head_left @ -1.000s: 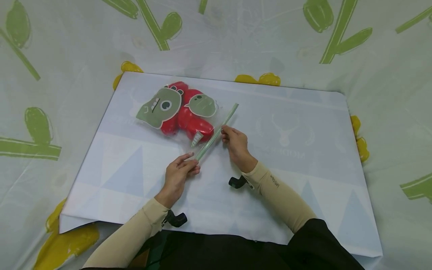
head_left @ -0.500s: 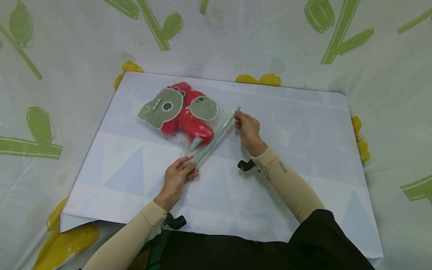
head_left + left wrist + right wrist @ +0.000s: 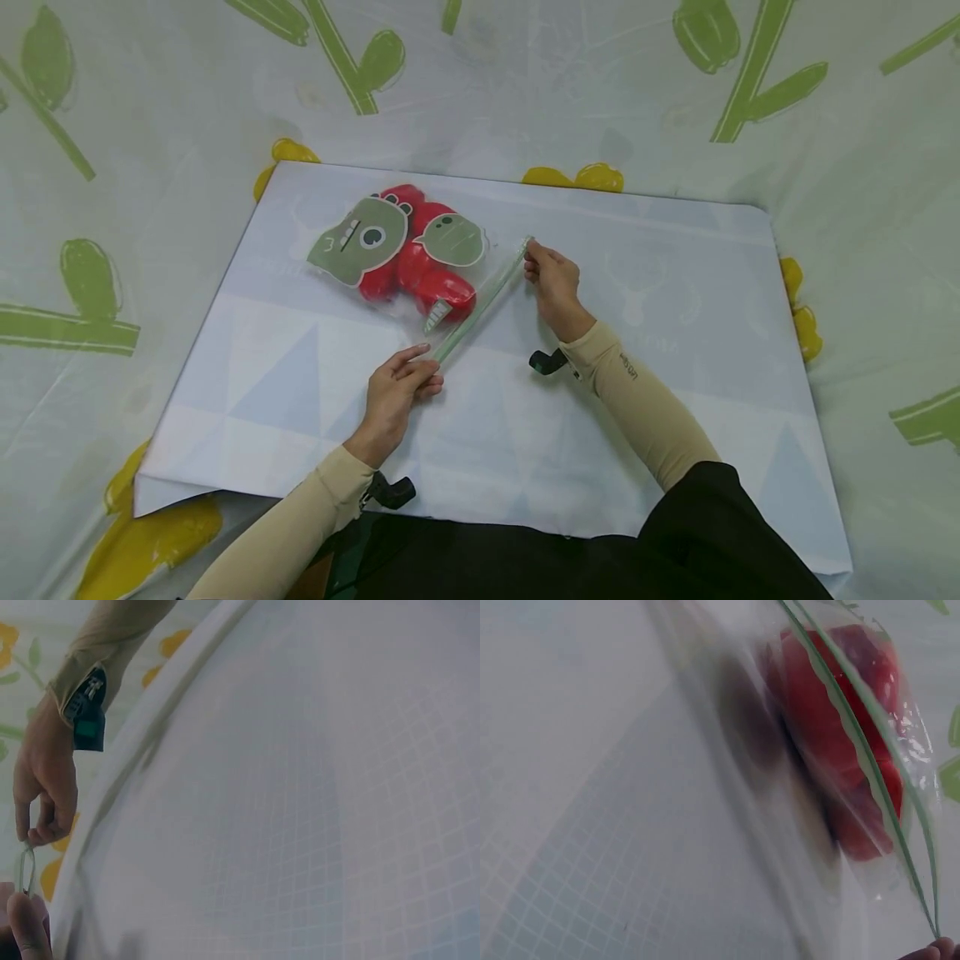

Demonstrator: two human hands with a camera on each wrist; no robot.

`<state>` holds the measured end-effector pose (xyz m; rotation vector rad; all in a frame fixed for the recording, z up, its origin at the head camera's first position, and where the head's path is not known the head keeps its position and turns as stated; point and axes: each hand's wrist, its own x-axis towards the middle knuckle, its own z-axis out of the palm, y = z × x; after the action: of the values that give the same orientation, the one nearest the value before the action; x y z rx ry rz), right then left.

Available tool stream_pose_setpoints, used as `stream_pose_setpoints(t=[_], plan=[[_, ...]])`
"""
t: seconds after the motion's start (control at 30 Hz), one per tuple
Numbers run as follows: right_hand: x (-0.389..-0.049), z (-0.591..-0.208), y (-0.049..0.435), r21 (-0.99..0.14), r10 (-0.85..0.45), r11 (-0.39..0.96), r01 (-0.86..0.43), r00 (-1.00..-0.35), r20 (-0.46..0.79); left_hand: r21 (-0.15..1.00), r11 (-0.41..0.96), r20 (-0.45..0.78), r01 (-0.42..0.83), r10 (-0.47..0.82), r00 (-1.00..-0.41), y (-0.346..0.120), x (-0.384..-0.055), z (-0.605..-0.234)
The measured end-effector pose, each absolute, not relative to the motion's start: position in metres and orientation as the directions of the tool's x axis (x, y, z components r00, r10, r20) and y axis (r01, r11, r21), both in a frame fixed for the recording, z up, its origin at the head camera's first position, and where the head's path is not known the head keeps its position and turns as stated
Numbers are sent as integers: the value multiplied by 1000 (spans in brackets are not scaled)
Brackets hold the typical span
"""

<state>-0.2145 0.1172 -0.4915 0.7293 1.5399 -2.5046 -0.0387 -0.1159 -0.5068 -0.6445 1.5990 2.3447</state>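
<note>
A clear zip bag printed with green cartoon animal shapes lies on the table, with several glossy red things inside; their kind is not clear. Its green zip strip slants across between the hands. My left hand pinches the near end of the strip, and my right hand pinches the far end. In the right wrist view the bag's mouth gapes, its two green edges parted in the middle and meeting at the right fingertips. The left wrist view shows the strip as a narrow loop between both hands.
A table under a pale cloth with blue triangles fills the middle of the head view. Around it lies a white sheet with green leaves and yellow flowers. Small black wrist cameras hang from both sleeves.
My right hand has slid up and right along the zip strip, from about its middle to the far end. The left hand keeps its place at the near end.
</note>
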Motion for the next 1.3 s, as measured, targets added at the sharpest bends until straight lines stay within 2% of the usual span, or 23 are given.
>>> stream_pose_setpoints(t=[0.27, 0.63, 1.3], plan=[[-208, -491, 125, -809, 53, -405, 425, -873, -485, 833, -368, -461, -414, -47, -886, -113, -40, -508], [-196, -497, 134, -812, -45, -260, 523, -846, -531, 803, -329, -527, -497, -1, -850, -121, -39, -512], [-197, -500, 134, -820, -31, -280, 499, -859, -512, 801, -346, -519, -489, 6, -855, -124, -41, -515]])
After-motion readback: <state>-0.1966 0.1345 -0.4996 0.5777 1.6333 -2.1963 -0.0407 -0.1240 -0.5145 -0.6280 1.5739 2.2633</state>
